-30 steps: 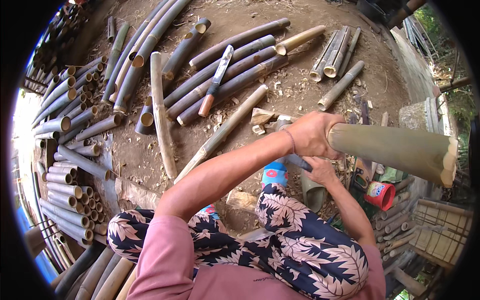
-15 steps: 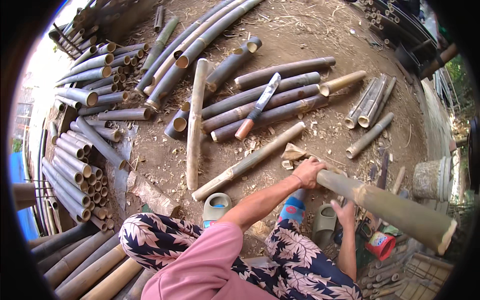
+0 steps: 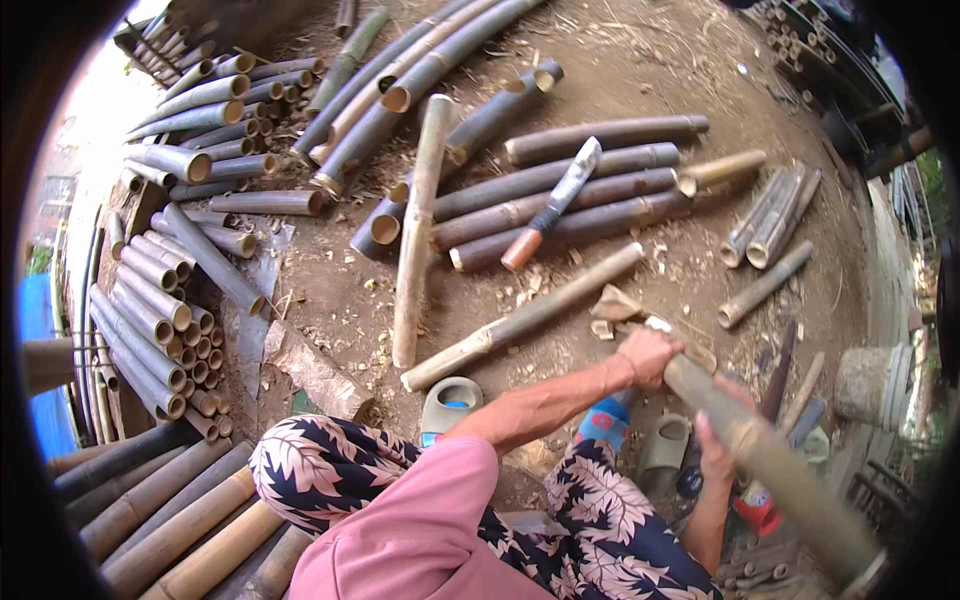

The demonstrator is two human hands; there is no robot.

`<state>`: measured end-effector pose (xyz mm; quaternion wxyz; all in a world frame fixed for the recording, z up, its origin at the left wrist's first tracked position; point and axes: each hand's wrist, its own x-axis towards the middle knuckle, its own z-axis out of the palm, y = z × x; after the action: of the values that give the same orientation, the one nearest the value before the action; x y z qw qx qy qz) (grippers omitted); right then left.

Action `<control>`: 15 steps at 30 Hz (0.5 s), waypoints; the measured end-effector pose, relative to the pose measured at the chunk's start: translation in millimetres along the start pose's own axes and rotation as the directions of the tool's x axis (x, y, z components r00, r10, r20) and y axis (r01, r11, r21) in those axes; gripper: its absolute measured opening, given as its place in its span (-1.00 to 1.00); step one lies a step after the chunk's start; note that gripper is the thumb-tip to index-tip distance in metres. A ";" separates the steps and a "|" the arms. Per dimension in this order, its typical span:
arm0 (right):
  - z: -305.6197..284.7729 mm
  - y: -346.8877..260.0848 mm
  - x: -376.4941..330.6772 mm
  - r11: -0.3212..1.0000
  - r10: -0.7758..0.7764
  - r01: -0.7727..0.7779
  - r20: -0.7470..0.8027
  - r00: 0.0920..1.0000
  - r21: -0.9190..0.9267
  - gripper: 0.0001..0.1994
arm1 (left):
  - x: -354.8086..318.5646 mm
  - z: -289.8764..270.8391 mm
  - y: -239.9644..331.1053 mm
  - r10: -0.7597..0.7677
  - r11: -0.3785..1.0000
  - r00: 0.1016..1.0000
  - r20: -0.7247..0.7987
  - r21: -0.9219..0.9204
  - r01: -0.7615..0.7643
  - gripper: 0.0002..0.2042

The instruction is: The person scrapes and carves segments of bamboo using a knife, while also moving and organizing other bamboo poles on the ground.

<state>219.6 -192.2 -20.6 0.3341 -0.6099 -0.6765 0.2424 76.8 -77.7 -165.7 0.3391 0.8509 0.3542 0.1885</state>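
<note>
A thick greenish-brown bamboo pole (image 3: 760,450) slants from the middle right toward the lower right, its lower end smeared by motion. My left hand (image 3: 650,357) is closed round its upper end. Lower down, my right hand (image 3: 716,445) grips the pole from the near side, its thumb in front and blurred fingers showing past the far side. Beyond my hands, a large knife (image 3: 555,205) with an orange-brown handle lies across several dark bamboo poles (image 3: 590,205). Between it and my left arm, a slimmer bamboo pole (image 3: 530,315) rests on the ground.
Cut bamboo is stacked at the left (image 3: 150,330), with thicker poles (image 3: 190,500) at the lower left. A wooden block (image 3: 318,370) sits near my left knee. Clogs (image 3: 452,405) are by my feet. A red packet (image 3: 757,510) lies partly behind the held pole; a bucket (image 3: 872,385) stands right.
My right hand has come up from beside the bamboo pole and closed on it. The pole's far end has swung downward, nearer to me. The view has shifted slightly.
</note>
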 end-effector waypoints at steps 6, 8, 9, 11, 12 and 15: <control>-59.8 -7.6 -13.1 0.973 0.015 0.085 -0.423 0.906 0.217 -0.37 | 12.9 -39.0 72.5 0.197 0.963 0.980 -0.006 -0.185 -0.195 -0.50; -108.2 -13.3 -25.9 0.881 -0.078 0.336 -0.597 0.799 0.334 -0.29 | 11.8 -61.6 134.4 0.295 0.924 0.955 0.036 -0.263 -0.276 -0.47; -118.2 -40.8 -17.1 0.841 0.014 0.369 -0.697 0.717 0.397 -0.30 | 12.4 -76.7 160.9 0.322 0.906 0.943 0.086 -0.318 -0.280 -0.46; -110.2 -37.8 -15.2 0.724 0.177 0.339 -0.637 0.750 0.600 -0.32 | 3.9 -84.4 175.6 0.297 0.895 0.930 0.218 -0.403 -0.191 -0.40; -91.1 -17.9 -22.7 0.685 0.272 0.232 -0.538 0.798 0.690 -0.35 | 0.6 -81.9 178.5 0.230 0.928 0.910 0.344 -0.359 -0.098 -0.39; -18.0 33.7 -45.4 0.637 0.587 -0.072 -0.422 0.691 0.768 -0.49 | -13.2 -79.1 152.6 0.018 0.998 0.737 0.675 0.034 -0.055 -0.31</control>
<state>256.8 -233.8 -40.7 0.6935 -0.6001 -0.2418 0.3170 95.9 -131.5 -3.0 0.4186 0.8766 0.1955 -0.1348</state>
